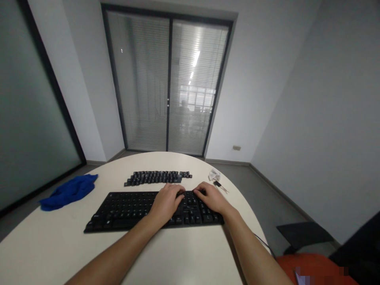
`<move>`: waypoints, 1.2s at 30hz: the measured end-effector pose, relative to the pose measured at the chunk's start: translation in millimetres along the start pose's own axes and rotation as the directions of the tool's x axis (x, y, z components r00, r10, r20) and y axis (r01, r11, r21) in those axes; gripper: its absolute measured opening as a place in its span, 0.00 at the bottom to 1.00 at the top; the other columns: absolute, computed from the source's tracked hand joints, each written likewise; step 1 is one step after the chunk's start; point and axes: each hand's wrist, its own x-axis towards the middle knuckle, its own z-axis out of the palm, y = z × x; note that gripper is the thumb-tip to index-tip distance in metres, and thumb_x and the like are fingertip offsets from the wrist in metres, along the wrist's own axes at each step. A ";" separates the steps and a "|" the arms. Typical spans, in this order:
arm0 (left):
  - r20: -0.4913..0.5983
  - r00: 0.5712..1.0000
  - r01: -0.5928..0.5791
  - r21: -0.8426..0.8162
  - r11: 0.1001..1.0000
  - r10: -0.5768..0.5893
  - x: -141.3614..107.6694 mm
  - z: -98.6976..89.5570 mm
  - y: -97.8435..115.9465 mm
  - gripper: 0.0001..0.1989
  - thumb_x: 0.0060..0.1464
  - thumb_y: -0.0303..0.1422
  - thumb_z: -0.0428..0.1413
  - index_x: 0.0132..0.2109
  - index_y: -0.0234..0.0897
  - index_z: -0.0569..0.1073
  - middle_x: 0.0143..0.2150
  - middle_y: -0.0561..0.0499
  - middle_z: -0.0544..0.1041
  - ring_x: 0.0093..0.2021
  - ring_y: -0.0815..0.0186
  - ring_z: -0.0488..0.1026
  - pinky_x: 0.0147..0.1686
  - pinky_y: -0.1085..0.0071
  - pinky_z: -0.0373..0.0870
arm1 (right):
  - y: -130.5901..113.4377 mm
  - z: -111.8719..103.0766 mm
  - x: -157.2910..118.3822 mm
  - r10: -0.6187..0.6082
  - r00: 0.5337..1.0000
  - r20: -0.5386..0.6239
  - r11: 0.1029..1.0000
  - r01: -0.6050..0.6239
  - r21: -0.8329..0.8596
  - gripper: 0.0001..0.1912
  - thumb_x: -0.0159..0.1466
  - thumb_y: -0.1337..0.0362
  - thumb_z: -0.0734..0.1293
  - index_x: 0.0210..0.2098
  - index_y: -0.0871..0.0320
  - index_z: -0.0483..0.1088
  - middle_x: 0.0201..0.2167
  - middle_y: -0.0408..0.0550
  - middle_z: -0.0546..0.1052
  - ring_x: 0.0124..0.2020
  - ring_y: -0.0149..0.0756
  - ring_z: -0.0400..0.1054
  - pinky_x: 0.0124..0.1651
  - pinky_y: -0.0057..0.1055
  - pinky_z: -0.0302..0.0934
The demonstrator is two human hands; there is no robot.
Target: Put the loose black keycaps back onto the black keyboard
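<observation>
A black keyboard (127, 208) lies across the table in front of me, many of its keys in place. My left hand (168, 200) rests over its middle-right part, fingers bent and thumb brought toward the forefinger. Over the right end, near the back edge, is my right hand (210, 196), its thumb and forefinger drawn together at the keys. Whatever either hand's fingertips hold is too small or hidden to make out. Behind the keyboard, loose black keycaps (154, 177) are laid out in rows.
A crumpled blue cloth (69, 192) lies on the round table's (178, 257) left side. At the back right are a clear plastic piece (214, 175) and a small black-handled tool with wire prongs (219, 186). A cable (264, 242) runs off the right edge toward an orange chair seat (314, 263).
</observation>
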 end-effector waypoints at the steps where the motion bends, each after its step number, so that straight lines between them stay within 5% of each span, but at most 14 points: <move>1: -0.008 1.000 0.018 -0.052 0.999 -0.019 -4.1 3.0 -2.0 0.08 0.61 0.29 0.57 0.46 0.41 0.77 0.47 0.50 0.80 0.50 0.58 0.72 0.52 0.64 0.68 | 0.3 0.2 0.1 -0.003 1.000 0.000 1.000 0.003 -0.002 0.10 0.68 0.60 0.65 0.38 0.57 0.77 0.38 0.49 0.79 0.42 0.40 0.72 0.48 0.35 0.63; 7: 0.003 0.997 0.073 -0.224 0.972 -0.074 -11.0 15.9 -14.1 0.09 0.60 0.30 0.58 0.47 0.43 0.79 0.46 0.51 0.81 0.49 0.59 0.74 0.53 0.63 0.69 | 1.2 0.2 0.8 0.000 1.000 0.002 1.000 0.000 -0.006 0.10 0.68 0.61 0.65 0.37 0.57 0.77 0.38 0.49 0.79 0.41 0.40 0.72 0.47 0.35 0.64; 36: 0.028 0.999 0.044 -0.155 0.987 -0.040 -14.8 14.7 -12.3 0.09 0.61 0.30 0.58 0.47 0.44 0.80 0.48 0.52 0.82 0.50 0.60 0.74 0.54 0.62 0.68 | -3.3 -2.3 -0.5 -0.006 1.000 -0.001 1.000 0.006 -0.029 0.09 0.68 0.61 0.65 0.37 0.57 0.77 0.38 0.49 0.79 0.42 0.40 0.72 0.48 0.35 0.63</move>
